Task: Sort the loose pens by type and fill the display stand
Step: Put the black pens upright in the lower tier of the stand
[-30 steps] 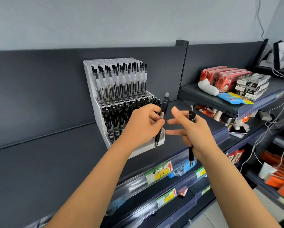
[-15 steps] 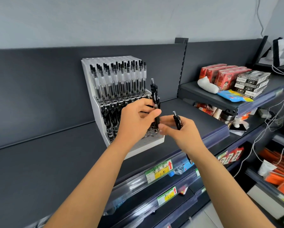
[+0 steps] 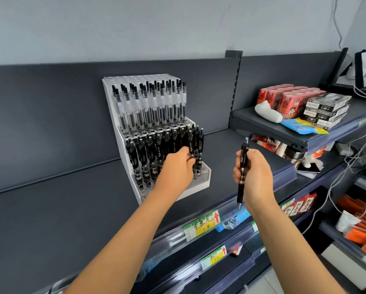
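A white stepped display stand (image 3: 201, 184) sits on the dark shelf. Its upper tier holds several clear pens with black caps (image 3: 150, 107); its lower tier holds several black pens (image 3: 144, 158). My left hand (image 3: 178, 166) is at the lower tier and pinches a black pen (image 3: 191, 143) that stands among the row near the right end. My right hand (image 3: 255, 177) is to the right of the stand, above the shelf edge, and grips another black pen (image 3: 242, 170) upright with its tip down.
The dark shelf (image 3: 76, 209) stretches left of the stand. A raised shelf (image 3: 262, 126) at the right carries red boxes (image 3: 288, 98), stacked black-and-white boxes (image 3: 324, 109) and a white object (image 3: 268, 112). Price labels (image 3: 201, 227) line the front rail. Cables (image 3: 352, 164) hang at the far right.
My left hand has lowered its pen into the lower tier of the stand. My right hand has pulled back to the right and turned its pen upright.
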The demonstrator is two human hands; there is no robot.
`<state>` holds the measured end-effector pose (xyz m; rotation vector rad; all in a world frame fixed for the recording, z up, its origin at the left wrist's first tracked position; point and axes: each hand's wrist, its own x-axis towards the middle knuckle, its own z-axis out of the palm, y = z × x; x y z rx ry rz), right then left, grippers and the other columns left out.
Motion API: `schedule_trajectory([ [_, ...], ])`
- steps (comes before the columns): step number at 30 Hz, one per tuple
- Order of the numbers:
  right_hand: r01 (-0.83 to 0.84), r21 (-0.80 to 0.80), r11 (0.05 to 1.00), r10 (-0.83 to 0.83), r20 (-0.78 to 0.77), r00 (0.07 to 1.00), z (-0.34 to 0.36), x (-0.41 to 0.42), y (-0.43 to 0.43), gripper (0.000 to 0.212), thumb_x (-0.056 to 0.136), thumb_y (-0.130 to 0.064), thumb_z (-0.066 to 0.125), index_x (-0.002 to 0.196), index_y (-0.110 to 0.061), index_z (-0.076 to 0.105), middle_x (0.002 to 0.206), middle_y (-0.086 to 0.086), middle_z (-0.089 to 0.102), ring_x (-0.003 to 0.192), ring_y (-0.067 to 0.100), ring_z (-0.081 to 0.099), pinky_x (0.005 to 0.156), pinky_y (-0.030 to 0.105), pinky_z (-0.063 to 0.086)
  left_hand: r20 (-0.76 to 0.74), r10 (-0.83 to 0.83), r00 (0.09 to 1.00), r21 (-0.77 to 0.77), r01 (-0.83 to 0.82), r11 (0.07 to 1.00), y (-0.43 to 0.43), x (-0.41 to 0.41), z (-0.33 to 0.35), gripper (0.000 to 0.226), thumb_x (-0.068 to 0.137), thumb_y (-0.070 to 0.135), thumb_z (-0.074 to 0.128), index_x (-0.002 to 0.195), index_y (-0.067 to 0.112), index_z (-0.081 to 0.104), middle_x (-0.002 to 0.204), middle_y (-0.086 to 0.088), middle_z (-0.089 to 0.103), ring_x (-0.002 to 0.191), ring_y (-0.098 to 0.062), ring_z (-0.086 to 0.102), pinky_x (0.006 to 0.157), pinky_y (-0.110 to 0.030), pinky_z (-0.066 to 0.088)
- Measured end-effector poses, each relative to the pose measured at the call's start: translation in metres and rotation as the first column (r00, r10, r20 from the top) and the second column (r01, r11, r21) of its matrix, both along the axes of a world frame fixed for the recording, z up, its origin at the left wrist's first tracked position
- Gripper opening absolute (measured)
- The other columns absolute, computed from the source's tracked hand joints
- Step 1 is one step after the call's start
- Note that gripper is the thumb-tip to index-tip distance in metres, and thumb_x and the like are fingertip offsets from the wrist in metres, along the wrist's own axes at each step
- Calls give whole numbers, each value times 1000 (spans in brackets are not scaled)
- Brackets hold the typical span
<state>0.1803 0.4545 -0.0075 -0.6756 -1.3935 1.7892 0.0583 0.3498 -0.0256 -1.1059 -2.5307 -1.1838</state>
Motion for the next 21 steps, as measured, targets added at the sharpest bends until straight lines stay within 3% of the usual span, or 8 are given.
schedule_trajectory([
  [3,32,126,992,-31,-5,999,0,0,-2,25,101,-14,37,85,-15,56,70,-1,50,54,11,41,51,20,36,-62,43,997,-96,-48,994,7,5,1,11,99,15,49,96,5,53,87,-9,66,78,-26,64,63,-39,51],
  [6,34,177,984,-34,-1,999,-4,1,-4,21,101,-17,42,89,-16,58,75,-1,51,59,10,43,56,17,40,-124,97,987,-187,-120,975,11,11,3,9,98,9,47,89,9,46,71,-3,51,69,-25,56,55,-32,38],
  [8,20,192,981,-19,-7,1000,-8,1,-6,19,101,-17,44,93,-15,61,73,1,50,60,10,44,56,15,41,-156,135,979,-219,-167,961,13,13,5,15,96,6,49,84,10,42,68,-2,46,67,-26,54,55,-33,38],
  [12,36,287,957,-33,-14,999,-11,5,-9,13,97,-21,53,92,-19,64,69,1,54,61,6,51,61,16,45,-201,164,966,-311,-222,924,11,20,13,16,96,8,50,81,12,45,81,-10,59,81,-31,62,60,-34,40],
  [17,72,419,905,-72,-15,997,-11,4,-11,17,96,-24,55,88,-38,61,81,-13,65,70,-7,58,65,7,46,-294,135,946,-408,-252,878,1,25,15,17,96,10,50,79,13,45,87,-8,57,86,-30,63,62,-32,39],
  [19,58,429,902,-65,1,998,-11,0,-13,19,96,-23,56,88,-39,62,84,-15,67,73,-8,59,68,6,46,-319,66,945,-390,-195,900,-5,28,18,18,95,13,48,78,11,46,84,-5,59,81,-26,63,61,-32,44],
  [21,30,443,896,-37,7,999,-9,-4,-15,17,96,-21,55,91,-32,66,88,-10,70,76,-4,61,69,7,46,-160,-58,985,-223,21,974,-10,31,24,16,92,18,50,81,9,58,79,1,63,73,-20,62,63,-33,52],
])
